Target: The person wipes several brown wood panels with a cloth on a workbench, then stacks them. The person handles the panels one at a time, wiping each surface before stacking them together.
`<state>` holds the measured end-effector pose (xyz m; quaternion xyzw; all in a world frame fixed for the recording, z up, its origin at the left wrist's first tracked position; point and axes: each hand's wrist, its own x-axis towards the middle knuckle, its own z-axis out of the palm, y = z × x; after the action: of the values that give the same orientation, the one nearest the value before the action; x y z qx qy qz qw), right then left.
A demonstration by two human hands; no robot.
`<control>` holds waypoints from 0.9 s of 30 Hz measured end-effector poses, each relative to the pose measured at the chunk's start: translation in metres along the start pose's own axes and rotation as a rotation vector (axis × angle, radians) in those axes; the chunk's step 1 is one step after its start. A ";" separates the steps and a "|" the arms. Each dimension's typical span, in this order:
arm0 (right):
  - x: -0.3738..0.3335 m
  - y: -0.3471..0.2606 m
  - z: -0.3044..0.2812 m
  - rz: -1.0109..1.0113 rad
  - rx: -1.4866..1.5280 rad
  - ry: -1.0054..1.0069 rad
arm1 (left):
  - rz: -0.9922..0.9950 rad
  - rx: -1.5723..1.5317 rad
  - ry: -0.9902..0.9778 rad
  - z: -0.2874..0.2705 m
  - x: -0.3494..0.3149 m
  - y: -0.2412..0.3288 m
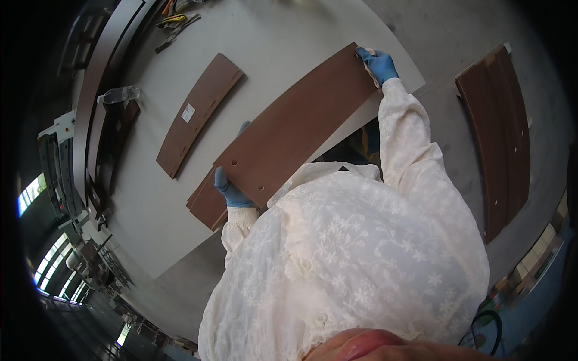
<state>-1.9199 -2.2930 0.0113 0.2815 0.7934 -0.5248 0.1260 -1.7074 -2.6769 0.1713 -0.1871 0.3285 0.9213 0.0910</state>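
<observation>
A long brown wood-look board (301, 111) lies slantwise in front of me over the pale table, with two small holes near its left end. My right hand (379, 66), in a blue glove, is closed on the board's far right end. At the near left end, my left hand (232, 191), also blue-gloved, grips it with the thumb on top; a blue fingertip shows past the far edge, and the other fingers are hidden beneath. Under that end another brown board (208, 207) sticks out. Beyond lies a shorter curved brown board (198, 117) with a white label.
The pale table (144, 198) spreads ahead and left. Hand tools (174, 27) lie at its far edge. A clear plastic bottle (120, 94) rests by long dark boards (99, 114) on the left. At the right, a stack of brown boards (497, 144) stands apart from the table.
</observation>
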 end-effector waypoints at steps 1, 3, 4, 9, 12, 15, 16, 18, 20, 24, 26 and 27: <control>0.004 -0.001 -0.003 -0.015 -0.065 0.064 | -0.010 0.037 -0.009 -0.002 0.002 0.001; 0.008 -0.005 -0.012 -0.070 -0.061 0.234 | -0.059 -0.007 0.034 -0.008 0.003 0.004; 0.005 -0.010 -0.017 -0.111 0.010 0.339 | -0.080 -0.046 0.048 -0.011 0.003 0.005; -0.088 -0.061 0.001 -0.580 0.208 0.089 | -0.093 0.008 0.075 -0.032 0.011 0.004; -0.195 -0.094 0.062 -1.164 -0.120 -0.180 | -0.058 -0.102 0.172 -0.032 0.019 -0.001; -0.254 -0.104 0.112 -1.546 -0.340 -0.146 | 0.007 -0.040 0.285 -0.017 0.021 -0.004; -0.249 -0.098 0.117 -1.295 -0.421 -0.302 | 0.044 0.016 0.308 -0.011 0.018 -0.004; -0.187 -0.083 0.117 -1.003 -0.472 -0.442 | -0.081 -0.046 0.235 -0.001 0.015 -0.006; -0.098 -0.049 0.088 -1.079 -0.568 -0.246 | -0.154 -0.080 0.196 0.004 0.012 -0.007; 0.071 0.007 0.019 -1.074 -0.486 -0.007 | -0.172 -0.043 0.217 0.000 0.015 -0.006; 0.103 0.009 0.006 -1.074 -0.496 0.132 | -0.161 0.003 0.231 -0.003 0.016 -0.005; 0.100 0.005 0.003 -0.892 -0.369 0.141 | -0.148 0.021 0.231 -0.005 0.016 -0.005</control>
<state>-1.9978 -2.2627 -0.0430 -0.0779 0.9230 -0.3580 -0.1174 -1.7188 -2.6752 0.1583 -0.3149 0.3315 0.8809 0.1224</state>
